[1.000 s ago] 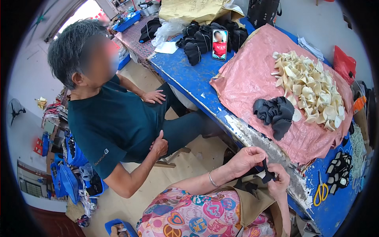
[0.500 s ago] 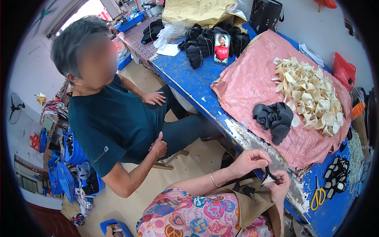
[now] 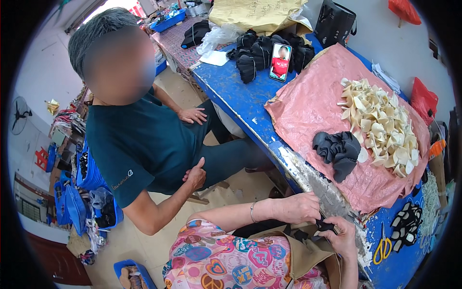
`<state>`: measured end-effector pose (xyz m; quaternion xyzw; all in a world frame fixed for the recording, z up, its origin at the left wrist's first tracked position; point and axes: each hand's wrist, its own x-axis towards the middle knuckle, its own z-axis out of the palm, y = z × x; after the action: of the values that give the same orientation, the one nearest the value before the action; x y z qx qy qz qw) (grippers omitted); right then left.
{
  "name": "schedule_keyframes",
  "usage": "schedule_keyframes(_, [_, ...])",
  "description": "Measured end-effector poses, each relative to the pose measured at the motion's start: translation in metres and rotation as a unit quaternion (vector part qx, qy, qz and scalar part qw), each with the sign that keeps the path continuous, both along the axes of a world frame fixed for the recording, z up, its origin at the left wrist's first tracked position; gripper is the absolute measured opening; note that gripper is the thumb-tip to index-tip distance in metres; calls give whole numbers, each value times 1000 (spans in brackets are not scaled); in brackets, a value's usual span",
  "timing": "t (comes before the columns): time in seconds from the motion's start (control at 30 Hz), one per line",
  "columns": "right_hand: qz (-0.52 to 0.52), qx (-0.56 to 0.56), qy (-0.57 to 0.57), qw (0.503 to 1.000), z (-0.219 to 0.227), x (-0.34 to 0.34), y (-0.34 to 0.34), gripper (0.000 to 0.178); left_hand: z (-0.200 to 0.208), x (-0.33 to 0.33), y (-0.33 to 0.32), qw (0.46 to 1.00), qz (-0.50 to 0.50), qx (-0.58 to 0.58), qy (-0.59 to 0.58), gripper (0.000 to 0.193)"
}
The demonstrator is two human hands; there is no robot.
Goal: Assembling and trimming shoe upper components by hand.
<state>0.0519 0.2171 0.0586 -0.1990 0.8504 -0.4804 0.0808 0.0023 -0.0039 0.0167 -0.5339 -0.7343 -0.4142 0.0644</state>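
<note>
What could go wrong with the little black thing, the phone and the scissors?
The small black piece is in the fingertips of the right hand, with the left hand close by; it might slip and drop.

The phone stands tilted up, seemingly against black bundles, so a bump might knock it over.

The yellow-handled scissors lie on the blue table beside the right hand, which might get poked.

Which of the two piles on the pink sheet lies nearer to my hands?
The smaller, black pile, toward the near edge of the pink sheet; the cream pile is larger and lies farther away.
</note>
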Motion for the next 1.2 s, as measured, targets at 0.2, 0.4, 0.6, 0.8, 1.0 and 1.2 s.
schedule_keyframes(0.2, [7, -7, -28, 1000, -7, 3, -5, 31, -5, 2, 0, 997, -26, -7, -68, 15])
schedule_keyframes(0.4, [26, 16, 29, 999, 1, -5, -4, 36, 0, -11, 4, 991, -47, -79, -96, 15])
schedule_keyframes(0.6, [-290, -291, 14, 912, -15, -23, 2, 22, -16, -18, -1, 932, 122, 109, -323, 14])
schedule_keyframes(0.8, [-173, -516, -255, 799, -40, -8, -36, 44, -18, -8, 24, 910, 133, 153, -362, 16])
schedule_keyframes(1.0, [-168, -495, -158, 838, -43, -5, -45, 37, -15, -5, 28, 948, 199, 110, -221, 20])
schedule_keyframes(1.2, [-209, -378, -154, 889, -35, -4, -46, 27, -11, -8, 32, 962, 244, 110, -47, 22])
